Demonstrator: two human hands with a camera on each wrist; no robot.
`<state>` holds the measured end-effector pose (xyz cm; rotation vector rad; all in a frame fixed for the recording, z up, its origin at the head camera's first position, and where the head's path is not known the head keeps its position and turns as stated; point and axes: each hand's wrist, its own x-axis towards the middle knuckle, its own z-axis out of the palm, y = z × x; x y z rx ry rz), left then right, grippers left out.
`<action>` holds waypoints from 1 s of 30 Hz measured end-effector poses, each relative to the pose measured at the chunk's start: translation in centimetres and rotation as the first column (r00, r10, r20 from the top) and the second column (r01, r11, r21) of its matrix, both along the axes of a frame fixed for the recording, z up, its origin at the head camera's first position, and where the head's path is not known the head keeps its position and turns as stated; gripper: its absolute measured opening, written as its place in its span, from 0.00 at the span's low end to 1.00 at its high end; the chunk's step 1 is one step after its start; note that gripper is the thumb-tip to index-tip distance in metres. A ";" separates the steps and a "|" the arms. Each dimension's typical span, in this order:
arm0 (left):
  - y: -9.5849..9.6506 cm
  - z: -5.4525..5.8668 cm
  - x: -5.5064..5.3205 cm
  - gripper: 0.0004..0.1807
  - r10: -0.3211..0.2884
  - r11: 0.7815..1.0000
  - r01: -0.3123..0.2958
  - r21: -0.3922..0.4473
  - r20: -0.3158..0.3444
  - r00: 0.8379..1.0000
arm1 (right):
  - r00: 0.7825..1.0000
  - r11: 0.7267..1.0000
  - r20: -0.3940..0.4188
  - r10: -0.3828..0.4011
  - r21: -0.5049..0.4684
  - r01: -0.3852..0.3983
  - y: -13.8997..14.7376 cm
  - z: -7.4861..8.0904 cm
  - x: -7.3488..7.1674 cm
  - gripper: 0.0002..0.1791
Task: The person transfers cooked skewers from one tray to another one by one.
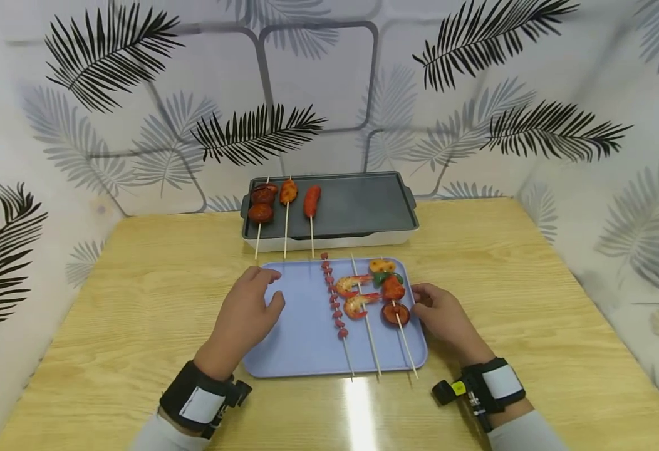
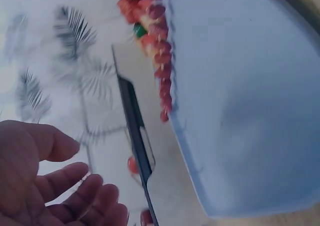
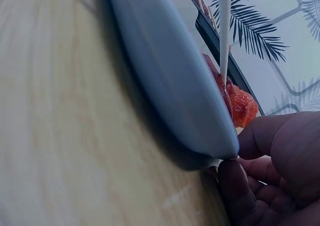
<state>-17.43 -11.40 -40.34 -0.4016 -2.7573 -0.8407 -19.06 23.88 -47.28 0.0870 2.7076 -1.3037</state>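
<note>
Right now, the blue tray (image 1: 301,319) lies between your two hands in the lower middle of the head view, its long axis running left to right across the wooden surface (image 1: 504,250). Your right hand (image 1: 445,313) is the nearer one: its fingers pinch the tray's right rim, so the tray extends leftward in the frame from that grip. Your left hand (image 1: 245,313) sits by the upper left corner with fingers loosely spread, holding nothing; the left wrist view shows them apart from the tray.

On the tray, the mixed vegetable-and-meat skewer (image 1: 393,288) lies just beside your right fingers, its stick slanting toward the lower right. Left of it come the shrimp skewer (image 1: 355,306) and the skewer of small red meat pieces (image 1: 334,304), roughly parallel, well apart from your left fingers. Beyond the tray's upper edge stands the grill pan (image 1: 358,207).
</note>
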 end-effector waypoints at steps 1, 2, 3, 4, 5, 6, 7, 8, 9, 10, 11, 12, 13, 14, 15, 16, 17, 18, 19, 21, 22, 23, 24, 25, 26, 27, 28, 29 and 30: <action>0.4 0.1 -0.2 0.17 -0.017 1.000 0.017 -0.008 -0.009 1.000 | 1.000 1.000 0.001 0.002 0.002 -0.002 0.1 0.0 0.0 0.24; 0.7 0.2 -0.5 0.17 -0.036 0.999 0.035 -0.026 -0.025 0.999 | 1.000 1.000 0.001 0.004 0.005 -0.004 0.1 0.0 0.0 0.24; 1.0 0.3 -0.8 0.17 -0.054 0.998 0.052 -0.047 -0.036 0.998 | 1.000 1.000 -0.002 0.008 0.008 -0.008 0.2 0.0 0.0 0.24; 1.3 0.4 -1.3 0.18 -0.069 0.995 0.065 -0.072 -0.048 0.996 | 1.000 1.000 -0.003 0.010 0.009 -0.010 0.2 0.0 0.0 0.24; 1.6 0.6 -1.8 0.18 -0.080 0.992 0.073 -0.103 -0.060 0.995 | 1.000 1.000 -0.005 0.010 0.011 -0.010 0.2 0.1 0.0 0.24; 1.8 0.8 -2.3 0.19 -0.091 0.988 0.081 -0.129 -0.070 0.993 | 1.000 1.000 -0.007 0.014 0.012 -0.014 0.2 0.1 0.0 0.24; 2.1 1.0 -2.9 0.19 -0.102 0.984 0.089 -0.154 -0.080 0.992 | 1.000 1.000 -0.009 0.017 0.011 -0.016 0.1 0.2 -0.1 0.24; 2.3 1.1 -3.5 0.20 -0.113 0.980 0.097 -0.175 -0.085 0.990 | 1.000 1.000 -0.012 0.019 0.011 -0.019 0.1 0.2 -0.1 0.24; 2.5 1.3 -4.1 0.20 -0.122 0.977 0.105 -0.188 -0.081 0.989 | 1.000 1.000 -0.015 0.021 0.013 -0.021 0.1 0.3 -0.1 0.24; 2.7 1.5 -4.7 0.20 -0.126 0.974 0.110 -0.197 -0.071 0.990 | 1.000 1.000 -0.014 0.021 0.013 -0.021 0.0 0.4 0.0 0.24; 2.9 1.6 -5.3 0.20 -0.129 0.972 0.114 -0.208 -0.059 0.990 | 1.000 1.000 -0.012 0.020 0.014 -0.020 0.0 0.4 0.0 0.24; 3.1 1.7 -5.9 0.20 -0.132 0.969 0.120 -0.215 -0.042 0.990 | 1.000 1.000 -0.011 0.019 0.015 -0.019 0.0 0.4 0.0 0.24; 3.2 1.7 -6.4 0.21 -0.132 0.967 0.124 -0.224 -0.023 0.991 | 1.000 1.000 -0.008 0.016 0.015 -0.016 0.0 0.4 0.1 0.24; 3.4 1.8 -6.9 0.21 -0.132 0.964 0.128 -0.234 -0.004 0.991 | 1.000 1.000 -0.007 0.016 0.014 -0.016 0.0 0.4 0.1 0.24; 3.6 1.8 -7.3 0.21 -0.132 0.961 0.131 -0.244 0.010 0.991 | 1.000 1.000 -0.007 0.015 0.014 -0.015 0.0 0.3 0.2 0.24; 3.9 1.8 -7.7 0.22 -0.130 0.958 0.132 -0.253 0.025 0.991 | 1.000 1.000 -0.006 0.014 0.011 -0.014 0.0 0.2 0.2 0.24; 4.2 1.9 -8.0 0.22 -0.126 0.956 0.131 -0.263 0.038 0.991 | 1.000 1.000 -0.004 0.012 0.009 -0.012 0.1 0.1 0.3 0.24; 4.4 2.0 -8.4 0.23 -0.120 0.954 0.130 -0.270 0.053 0.991 | 1.000 1.000 -0.006 0.010 0.009 -0.010 0.1 0.1 0.3 0.24; 4.7 2.1 -8.7 0.23 -0.116 0.954 0.130 -0.271 0.066 0.991 | 1.000 1.000 -0.006 0.008 0.007 -0.008 0.1 0.0 0.3 0.24; 5.2 2.3 -9.3 0.24 -0.108 0.955 0.127 -0.269 0.086 0.990 | 1.000 1.000 -0.010 0.005 0.002 -0.005 0.1 0.0 0.3 0.24; 5.4 2.4 -9.5 0.25 -0.102 0.956 0.126 -0.265 0.102 0.990 | 1.000 1.000 -0.009 0.003 -0.001 -0.003 0.1 -0.1 0.3 0.24; 5.6 2.6 -9.8 0.25 -0.093 0.958 0.121 -0.260 0.117 0.989 | 1.000 1.000 -0.009 0.001 -0.003 -0.001 0.1 -0.1 0.3 0.24; 5.7 2.7 -10.1 0.25 -0.087 0.961 0.118 -0.251 0.128 0.988 | 1.000 1.000 -0.008 0.000 -0.002 0.000 0.1 0.0 0.3 0.24; 5.8 2.7 -10.4 0.25 -0.081 0.964 0.112 -0.243 0.135 0.987 | 1.000 1.000 -0.006 0.000 -0.002 0.000 0.1 -0.1 0.2 0.24; 5.9 2.7 -10.7 0.25 -0.072 0.966 0.105 -0.234 0.144 0.987 | 1.000 1.000 -0.008 0.006 -0.002 -0.006 0.1 -0.1 0.2 0.24; 6.0 2.7 -11.0 0.25 -0.063 0.970 0.097 -0.225 0.155 0.986 | 1.000 1.000 -0.010 0.007 0.001 -0.007 0.1 -0.1 0.2 0.24; 6.1 2.8 -11.3 0.24 -0.055 0.972 0.090 -0.216 0.164 0.985 | 1.000 1.000 -0.011 0.007 0.002 -0.007 0.1 -0.1 0.2 0.24; 6.2 2.7 -11.7 0.23 -0.047 0.975 0.083 -0.207 0.172 0.984 | 1.000 1.000 -0.014 0.007 0.004 -0.007 0.1 0.0 0.2 0.24; 6.3 2.6 -12.0 0.23 -0.040 0.977 0.076 -0.198 0.178 0.983 | 1.000 1.000 -0.018 0.007 0.006 -0.007 0.1 0.0 0.2 0.24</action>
